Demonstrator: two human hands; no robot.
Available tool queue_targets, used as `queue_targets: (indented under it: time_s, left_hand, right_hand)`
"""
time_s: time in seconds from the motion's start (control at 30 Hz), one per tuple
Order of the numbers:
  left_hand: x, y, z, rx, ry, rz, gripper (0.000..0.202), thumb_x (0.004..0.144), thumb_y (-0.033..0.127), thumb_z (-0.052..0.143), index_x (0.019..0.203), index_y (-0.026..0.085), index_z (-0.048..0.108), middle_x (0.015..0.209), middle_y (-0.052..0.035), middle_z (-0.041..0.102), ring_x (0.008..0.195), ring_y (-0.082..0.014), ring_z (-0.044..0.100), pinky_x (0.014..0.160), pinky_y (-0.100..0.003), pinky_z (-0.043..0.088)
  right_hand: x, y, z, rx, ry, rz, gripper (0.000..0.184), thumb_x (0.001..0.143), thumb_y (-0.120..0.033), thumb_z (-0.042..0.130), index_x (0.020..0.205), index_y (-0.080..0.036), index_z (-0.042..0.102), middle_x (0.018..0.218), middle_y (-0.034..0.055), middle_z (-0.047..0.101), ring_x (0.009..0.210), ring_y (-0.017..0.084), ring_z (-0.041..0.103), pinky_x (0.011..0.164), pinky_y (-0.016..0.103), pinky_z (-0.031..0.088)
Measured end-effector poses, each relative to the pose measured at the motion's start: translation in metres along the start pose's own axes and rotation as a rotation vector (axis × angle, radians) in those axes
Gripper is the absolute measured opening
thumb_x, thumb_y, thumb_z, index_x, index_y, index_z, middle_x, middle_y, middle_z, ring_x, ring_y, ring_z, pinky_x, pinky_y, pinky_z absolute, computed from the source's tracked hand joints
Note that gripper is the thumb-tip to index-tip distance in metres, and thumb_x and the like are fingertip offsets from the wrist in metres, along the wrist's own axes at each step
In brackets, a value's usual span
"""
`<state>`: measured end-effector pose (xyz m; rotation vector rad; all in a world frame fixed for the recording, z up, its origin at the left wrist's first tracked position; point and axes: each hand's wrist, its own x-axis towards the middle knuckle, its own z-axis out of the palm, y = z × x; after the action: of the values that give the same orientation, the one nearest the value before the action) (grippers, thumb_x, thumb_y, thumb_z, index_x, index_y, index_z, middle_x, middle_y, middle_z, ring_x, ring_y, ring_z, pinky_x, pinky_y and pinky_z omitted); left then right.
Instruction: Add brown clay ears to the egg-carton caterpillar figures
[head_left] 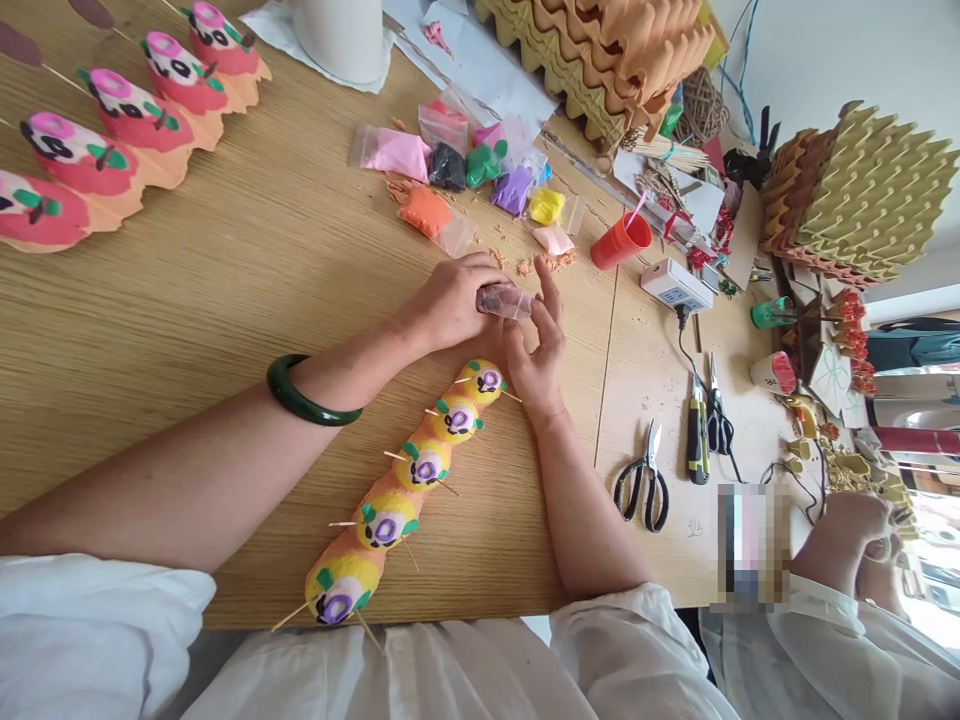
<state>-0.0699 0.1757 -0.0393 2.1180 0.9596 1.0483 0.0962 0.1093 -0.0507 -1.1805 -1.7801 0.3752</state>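
My left hand is closed around a small clear plastic bag with something dark brownish in it. At the bag's other end, the thumb and a finger of my right hand pinch its edge, while the index finger sticks up. Just below my hands lies a row of joined egg-carton cups, painted yellow and orange. Each cup bears purple rings, green leaf shapes and black marks, and thin sticks poke out of the sides. My left wrist wears a dark green bangle.
Bags of coloured clay lie beyond my hands. At the upper left stands a red-painted carton row. On the right are a red cup, a power strip, scissors and stacked egg trays. A co-worker's hands show lower right.
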Motion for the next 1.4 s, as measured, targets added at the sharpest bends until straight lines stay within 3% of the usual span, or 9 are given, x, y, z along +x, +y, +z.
queue_targets:
  time_s: [0.13, 0.4, 0.6, 0.7, 0.77, 0.87, 1.0, 1.17, 1.4]
  left_hand:
    - [0.001, 0.002, -0.002, -0.004, 0.020, -0.061, 0.024, 0.074, 0.013, 0.063, 0.093, 0.012, 0.077, 0.095, -0.0074, 0.075, 0.086, -0.0206, 0.069, 0.079, -0.031, 0.053]
    - [0.000, 0.003, -0.003, -0.056, -0.063, -0.139, 0.026, 0.075, 0.017, 0.063, 0.096, 0.013, 0.079, 0.090, -0.0063, 0.076, 0.080, -0.0190, 0.068, 0.073, -0.030, 0.052]
    - [-0.002, 0.008, -0.003, -0.050, -0.129, -0.112, 0.029, 0.074, 0.018, 0.061, 0.095, 0.010, 0.080, 0.089, -0.0077, 0.075, 0.079, -0.0205, 0.069, 0.072, -0.030, 0.050]
    - [-0.002, 0.011, -0.003, -0.058, -0.108, -0.130, 0.030, 0.075, 0.021, 0.062, 0.097, 0.011, 0.080, 0.090, -0.0072, 0.075, 0.080, -0.0203, 0.068, 0.074, -0.031, 0.050]
    - [-0.001, 0.011, -0.004, -0.065, -0.086, -0.143, 0.029, 0.074, 0.021, 0.063, 0.096, 0.012, 0.080, 0.091, -0.0071, 0.075, 0.082, -0.0208, 0.068, 0.075, -0.031, 0.051]
    - [0.001, 0.009, -0.004, -0.055, -0.064, -0.171, 0.022, 0.072, 0.019, 0.063, 0.089, 0.013, 0.076, 0.089, -0.0065, 0.074, 0.081, -0.0205, 0.067, 0.074, -0.031, 0.050]
    - [0.002, 0.004, -0.003, -0.023, -0.069, -0.212, 0.010, 0.072, 0.022, 0.065, 0.080, 0.016, 0.070, 0.078, -0.0053, 0.069, 0.071, -0.0194, 0.063, 0.068, -0.032, 0.050]
    - [0.000, -0.001, -0.002, -0.086, -0.087, -0.177, 0.019, 0.071, 0.022, 0.064, 0.087, 0.018, 0.074, 0.088, -0.0057, 0.076, 0.075, -0.0206, 0.067, 0.072, -0.032, 0.055]
    - [-0.003, -0.001, 0.000, -0.139, -0.106, -0.088, 0.024, 0.076, 0.025, 0.067, 0.093, 0.014, 0.079, 0.103, -0.0101, 0.080, 0.090, -0.0247, 0.074, 0.083, -0.036, 0.059]
  right_hand:
    - [0.000, -0.005, 0.001, 0.061, -0.051, -0.059, 0.049, 0.094, -0.025, 0.053, 0.143, -0.026, 0.061, 0.180, 0.0034, 0.023, 0.168, 0.028, 0.021, 0.135, 0.057, 0.027]
    - [0.003, -0.004, -0.002, 0.088, -0.188, -0.095, 0.051, 0.098, -0.031, 0.046, 0.148, -0.029, 0.057, 0.182, -0.0061, 0.010, 0.169, 0.025, 0.013, 0.138, 0.054, 0.025]
    - [0.006, -0.005, -0.003, -0.084, -0.184, -0.055, 0.029, 0.090, -0.024, 0.053, 0.116, -0.027, 0.065, 0.177, -0.0014, 0.030, 0.166, 0.024, 0.028, 0.133, 0.052, 0.037]
    - [0.004, -0.006, -0.003, -0.088, -0.075, -0.079, 0.024, 0.090, -0.023, 0.051, 0.111, -0.025, 0.063, 0.169, 0.0086, 0.044, 0.159, 0.023, 0.041, 0.128, 0.051, 0.043]
    - [0.002, -0.002, -0.003, -0.064, 0.016, -0.098, 0.027, 0.093, -0.024, 0.047, 0.115, -0.026, 0.062, 0.165, 0.0084, 0.049, 0.155, 0.022, 0.045, 0.126, 0.052, 0.044]
    - [-0.002, 0.006, 0.001, 0.002, 0.019, -0.127, 0.039, 0.098, -0.029, 0.043, 0.133, -0.031, 0.058, 0.173, 0.0016, 0.037, 0.161, 0.022, 0.039, 0.125, 0.056, 0.045]
    - [-0.003, 0.007, 0.004, -0.012, -0.115, -0.068, 0.054, 0.097, -0.029, 0.047, 0.150, -0.037, 0.051, 0.179, -0.0043, 0.024, 0.167, 0.023, 0.026, 0.129, 0.055, 0.041]
    - [0.002, -0.005, 0.001, -0.114, -0.191, 0.016, 0.055, 0.088, -0.019, 0.053, 0.141, -0.034, 0.063, 0.176, -0.0044, 0.033, 0.167, 0.026, 0.025, 0.133, 0.057, 0.034]
    - [0.007, -0.001, -0.006, -0.076, -0.169, -0.131, 0.037, 0.091, -0.025, 0.050, 0.120, -0.030, 0.073, 0.176, -0.0064, 0.034, 0.167, 0.026, 0.024, 0.134, 0.061, 0.029]
